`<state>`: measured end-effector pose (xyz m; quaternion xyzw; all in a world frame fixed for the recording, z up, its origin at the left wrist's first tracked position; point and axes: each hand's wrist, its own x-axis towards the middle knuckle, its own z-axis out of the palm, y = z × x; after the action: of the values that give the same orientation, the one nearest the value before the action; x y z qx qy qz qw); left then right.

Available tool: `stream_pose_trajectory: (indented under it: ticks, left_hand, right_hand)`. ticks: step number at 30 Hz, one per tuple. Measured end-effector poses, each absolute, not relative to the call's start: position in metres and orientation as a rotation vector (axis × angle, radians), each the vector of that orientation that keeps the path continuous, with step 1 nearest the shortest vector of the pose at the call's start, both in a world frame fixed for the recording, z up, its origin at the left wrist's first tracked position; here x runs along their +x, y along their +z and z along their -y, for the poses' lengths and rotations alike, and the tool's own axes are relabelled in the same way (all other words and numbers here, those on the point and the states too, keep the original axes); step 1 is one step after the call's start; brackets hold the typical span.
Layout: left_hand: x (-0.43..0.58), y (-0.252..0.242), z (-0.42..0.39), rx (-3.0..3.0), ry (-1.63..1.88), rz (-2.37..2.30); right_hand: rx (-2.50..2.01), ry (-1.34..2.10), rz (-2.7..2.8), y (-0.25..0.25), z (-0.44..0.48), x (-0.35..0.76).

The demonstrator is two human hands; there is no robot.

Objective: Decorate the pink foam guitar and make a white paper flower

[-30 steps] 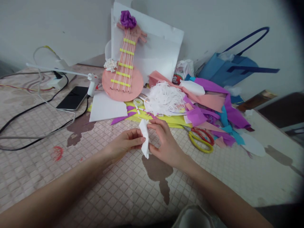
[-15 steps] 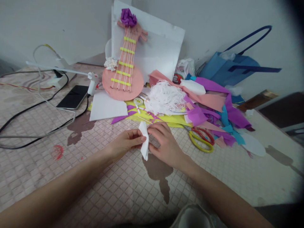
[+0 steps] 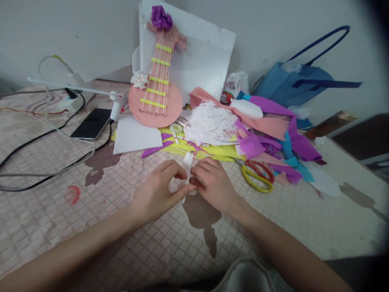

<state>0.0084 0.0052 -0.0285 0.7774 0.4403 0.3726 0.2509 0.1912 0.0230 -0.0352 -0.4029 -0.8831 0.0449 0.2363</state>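
Both hands meet at the middle of the patterned pink surface, low over it. My left hand (image 3: 159, 190) and my right hand (image 3: 212, 183) pinch a small piece of white paper (image 3: 187, 161) between their fingertips. Only the paper's upper end shows above the fingers; the rest is bunched between the hands. Just beyond them lie yellow and purple paper scraps (image 3: 194, 148) and a heap of white string (image 3: 212, 123).
A pink paper guitar (image 3: 158, 93) leans on white sheets at the back. A glue gun (image 3: 115, 104), a phone (image 3: 91, 123) and cables lie at the left. Red-and-yellow scissors (image 3: 257, 176), coloured paper (image 3: 273, 129) and a blue bag (image 3: 291, 83) are at the right.
The paper piece stood out flat between the hands before; now both hands have closed together over it and it is bunched. The view has shifted slightly.
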Motion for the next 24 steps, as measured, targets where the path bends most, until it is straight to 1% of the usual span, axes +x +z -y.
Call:
stream_pose_trajectory:
  ticks: [5, 9, 16, 22, 24]
  left_hand:
    - [0.0073, -0.0339, -0.0048, 2.182, 0.895, -1.258]
    - [0.0026, -0.0328, -0.0106, 2.213, 0.827, -1.218]
    - [0.0039, -0.0312, -0.0061, 2.703, 0.71, -1.228]
    - [0.0038, -0.0328, -0.0048, 2.801, 0.604, -1.282]
    - [0.0035, -0.0332, -0.0069, 2.825, 0.642, -1.25]
  right_hand:
    - [-1.115, 0.099, 2.479, -0.0342, -0.0233, 0.1917]
    - [-1.109, 0.1, 2.511, -0.0326, -0.023, 0.1914]
    - [-1.104, 0.092, 2.533, -0.0325, -0.0218, 0.1909]
    - [-1.117, -0.006, 2.568, -0.0336, -0.022, 0.1906]
    - [-1.109, -0.037, 2.579, -0.0343, -0.0224, 0.1907]
